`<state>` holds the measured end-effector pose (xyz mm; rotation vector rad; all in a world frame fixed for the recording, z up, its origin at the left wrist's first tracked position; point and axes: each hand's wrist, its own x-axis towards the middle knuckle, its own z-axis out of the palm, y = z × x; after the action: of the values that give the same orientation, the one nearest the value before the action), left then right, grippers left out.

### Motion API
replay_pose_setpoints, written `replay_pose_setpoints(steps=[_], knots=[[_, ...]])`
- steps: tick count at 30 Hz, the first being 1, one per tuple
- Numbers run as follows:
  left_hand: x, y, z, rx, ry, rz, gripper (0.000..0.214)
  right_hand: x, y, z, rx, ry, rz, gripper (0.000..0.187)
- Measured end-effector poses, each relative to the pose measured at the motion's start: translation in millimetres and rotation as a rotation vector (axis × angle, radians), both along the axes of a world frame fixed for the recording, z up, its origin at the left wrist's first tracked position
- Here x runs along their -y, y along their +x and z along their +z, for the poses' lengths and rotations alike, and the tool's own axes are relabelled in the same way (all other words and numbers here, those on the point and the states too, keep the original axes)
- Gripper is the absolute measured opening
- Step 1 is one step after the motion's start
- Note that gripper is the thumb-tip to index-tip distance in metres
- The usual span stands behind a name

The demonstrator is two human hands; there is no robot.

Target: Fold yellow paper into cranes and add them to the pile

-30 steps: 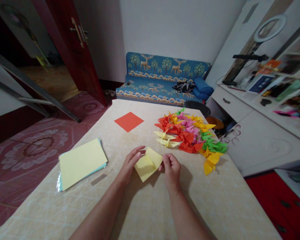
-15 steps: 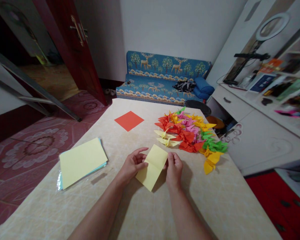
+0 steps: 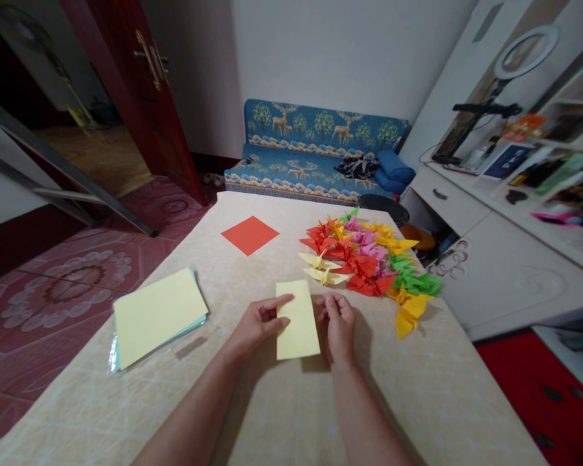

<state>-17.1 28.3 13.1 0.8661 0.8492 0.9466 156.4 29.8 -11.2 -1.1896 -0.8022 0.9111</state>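
A yellow paper [image 3: 298, 320], folded into a narrow rectangle, lies flat on the beige table [image 3: 282, 401] in front of me. My left hand [image 3: 257, 323] rests on its left edge, index finger stretched across the top of the sheet. My right hand [image 3: 339, 323] is at the paper's right edge with its fingers curled and pinching that edge. Just beyond the paper sits a pile of folded paper cranes [image 3: 369, 262] in red, yellow, pink, orange and green.
A stack of yellow and blue sheets [image 3: 158, 315] in a clear wrapper lies at the left. A single red square sheet [image 3: 249, 234] lies farther back. A white cabinet [image 3: 505, 265] stands to the right, a blue patterned sofa [image 3: 315, 152] behind the table.
The half-open yellow sheet has been folded shut into a rectangle, turned upright and pressed flat on the table. Both hands shifted slightly with it.
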Motion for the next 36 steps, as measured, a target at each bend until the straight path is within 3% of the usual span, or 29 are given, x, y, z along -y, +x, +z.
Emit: replay_pose_setpoints(steps=[4,8,11,15,18,21,24,27,30,32,34,36], knots=[[-5.9,-2.3,-0.9,0.012,0.008,0.154,0.075,-2.3,-0.2,-2.1,-0.050,0.023,0.000,0.025],[-7.2,-1.4,-1.9,0.015,0.000,0.187,0.077,-3.5,0.2,-2.7,-0.045,0.020,0.023,0.025],[-6.9,-2.3,-1.4,0.018,-0.006,0.186,0.068,-2.8,0.0,-2.3,-0.017,0.020,0.035,0.025],[-6.2,-8.4,0.6,-0.028,-0.101,0.063,0.047,-1.5,-0.3,0.2,0.067,0.019,0.072,0.028],[-5.1,-14.2,3.4,-0.026,-0.115,-0.061,0.038,-1.2,0.3,4.4,0.169,0.088,0.193,0.043],[-3.6,-17.9,6.8,-0.039,-0.112,-0.168,0.036,-1.0,1.7,9.1,0.255,0.213,0.344,0.046],[-4.7,-19.5,8.0,-0.064,-0.102,-0.190,0.040,0.3,3.7,10.7,0.345,0.293,0.363,0.046],[-10.7,-22.1,5.0,-0.125,0.005,0.018,0.044,3.1,5.8,8.3,0.493,0.359,0.184,0.047],[-16.5,-27.3,0.8,-0.296,0.240,0.469,0.034,5.7,7.1,5.3,0.683,0.418,-0.052,0.038],[-16.0,-29.5,-0.2,-0.425,0.426,0.680,0.025,6.2,6.8,4.3,0.808,0.436,-0.128,0.033],[-11.5,-27.9,0.6,-0.524,0.606,0.694,0.022,6.2,5.3,4.1,0.920,0.444,-0.129,0.031],[-5.2,-22.1,1.7,-0.610,0.779,0.535,0.029,6.8,2.9,4.8,1.015,0.428,-0.093,0.031]])
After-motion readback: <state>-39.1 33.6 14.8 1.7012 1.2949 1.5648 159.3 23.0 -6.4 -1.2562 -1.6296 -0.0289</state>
